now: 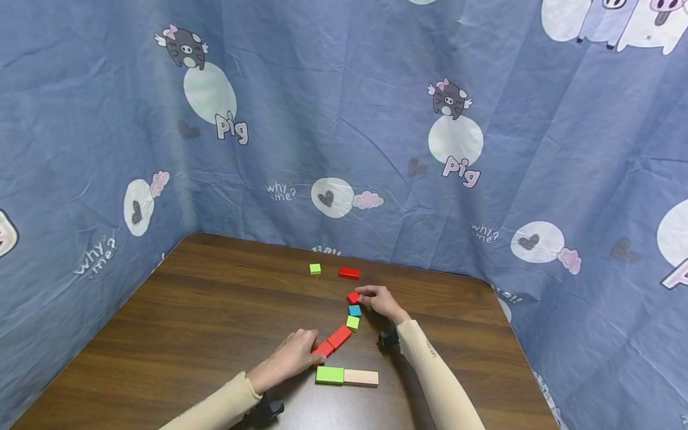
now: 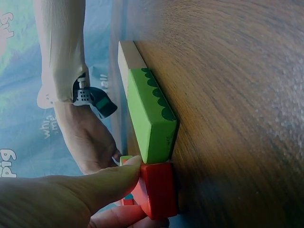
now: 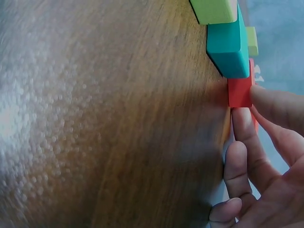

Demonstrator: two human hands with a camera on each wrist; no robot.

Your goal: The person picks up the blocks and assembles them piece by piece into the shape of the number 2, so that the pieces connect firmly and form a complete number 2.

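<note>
A curved row of blocks runs across the table. At its near end my left hand (image 1: 294, 353) pinches a red block (image 2: 160, 190) between thumb and fingers. Another red block (image 1: 340, 337) adjoins it, followed by a light green block (image 1: 352, 323) and a blue block (image 1: 355, 310). At the far end, my right hand (image 1: 383, 303) holds a small red block (image 3: 241, 90), its thumb on one face and a finger against the side. Close to the left hand, a green block (image 1: 329, 375) with a scalloped dark green pattern lies end to end with a plain wooden block (image 1: 361, 377).
Towards the back of the table (image 1: 215, 310) lie a light green block (image 1: 315, 269) and a red block (image 1: 349, 273). A blue patterned curtain (image 1: 344, 119) hangs behind the table and along its sides.
</note>
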